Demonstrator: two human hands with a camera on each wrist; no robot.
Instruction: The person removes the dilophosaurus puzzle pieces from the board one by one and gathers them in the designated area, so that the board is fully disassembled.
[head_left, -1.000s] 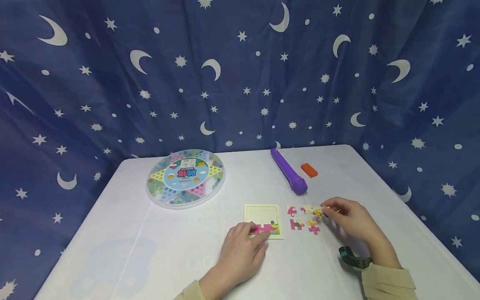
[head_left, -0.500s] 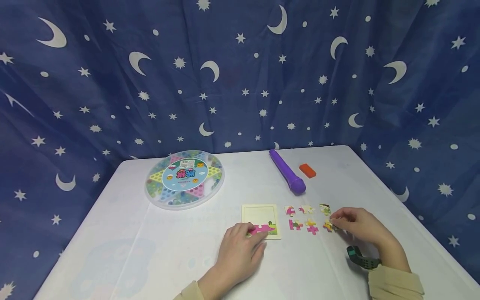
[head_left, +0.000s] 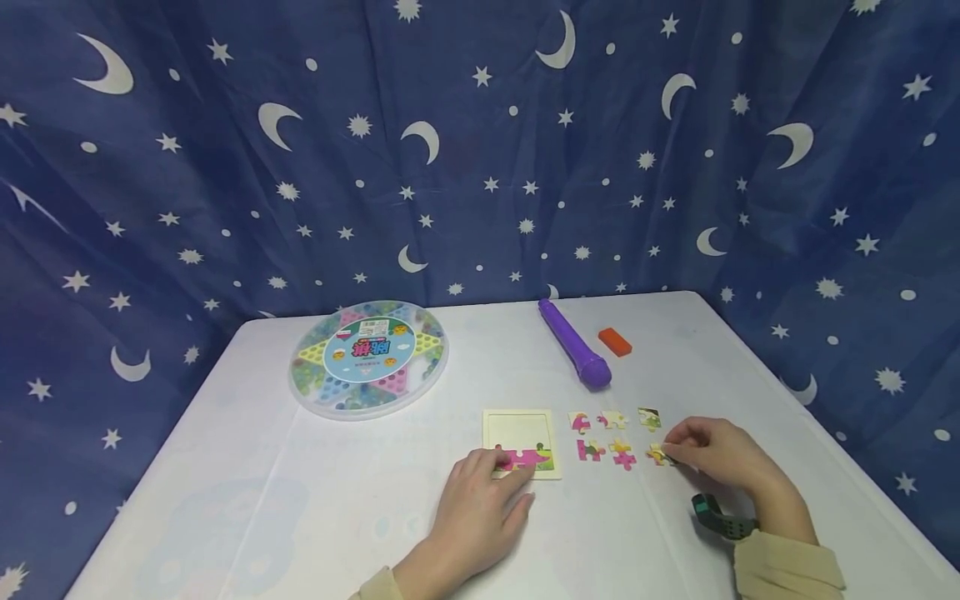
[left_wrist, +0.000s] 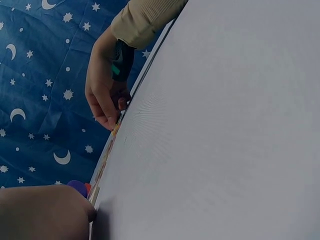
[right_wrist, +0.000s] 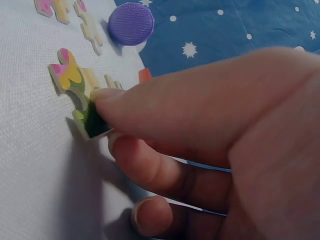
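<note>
My left hand (head_left: 480, 511) rests with its fingers on the lower part of a pale square puzzle tray (head_left: 553, 421). Pink and green pieces (head_left: 528, 457) lie along the tray's bottom; my fingers cover part of them. To the right, my right hand (head_left: 720, 450) pinches a yellow, pink and dark green puzzle piece (right_wrist: 93, 112) between thumb and a finger mostly hidden behind it. That piece is tilted, one edge raised off the table in the right wrist view. Other loose pieces sit nearby, including a pink piece (head_left: 580, 422), a pink and green one (head_left: 590, 450) and a green-cornered one (head_left: 649, 418).
Behind the pieces lies a purple toy microphone (head_left: 576, 343), with an orange block (head_left: 615, 342) beside it. A round Chinese checkers set (head_left: 369, 359) occupies the back left of the white table (head_left: 315, 500). A blue star-patterned curtain (head_left: 480, 167) hangs behind.
My right hand has moved right and nearer to me. Two pieces that it covered now show apart: one lies at the upper right, the other is in its pinch. The left hand stays put.
</note>
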